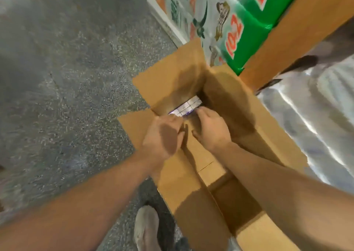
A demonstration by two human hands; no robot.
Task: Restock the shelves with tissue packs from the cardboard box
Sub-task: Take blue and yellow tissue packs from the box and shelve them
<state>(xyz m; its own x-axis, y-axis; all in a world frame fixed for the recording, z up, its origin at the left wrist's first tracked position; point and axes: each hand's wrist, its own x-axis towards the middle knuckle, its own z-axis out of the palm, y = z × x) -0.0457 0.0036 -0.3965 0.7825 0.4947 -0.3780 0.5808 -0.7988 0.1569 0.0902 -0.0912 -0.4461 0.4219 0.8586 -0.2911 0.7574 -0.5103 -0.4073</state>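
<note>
Head view: I see both hands, left and right, reaching into the box, fingers curled toward packs at 12 o'clock, grip unclear.

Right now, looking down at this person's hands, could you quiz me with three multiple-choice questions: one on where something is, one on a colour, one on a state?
1. Where are both hands?
A. Reaching into the cardboard box
B. Resting on the floor
C. Lifted up to a shelf

2. What colour are the large packs just beyond the box?
A. Blue and yellow
B. Green and white with orange print
C. Plain black

3. How do the box's top flaps stand?
A. Taped shut
B. Folded open
C. Cut off

Answers:
1. A: the left hand and the right hand are inside the cardboard box, at the pale tissue packs deep within.
2. B: the large packs show green and white wrapping with orange figures.
3. B: the flaps are spread outward, so the inside is open to view.
</note>
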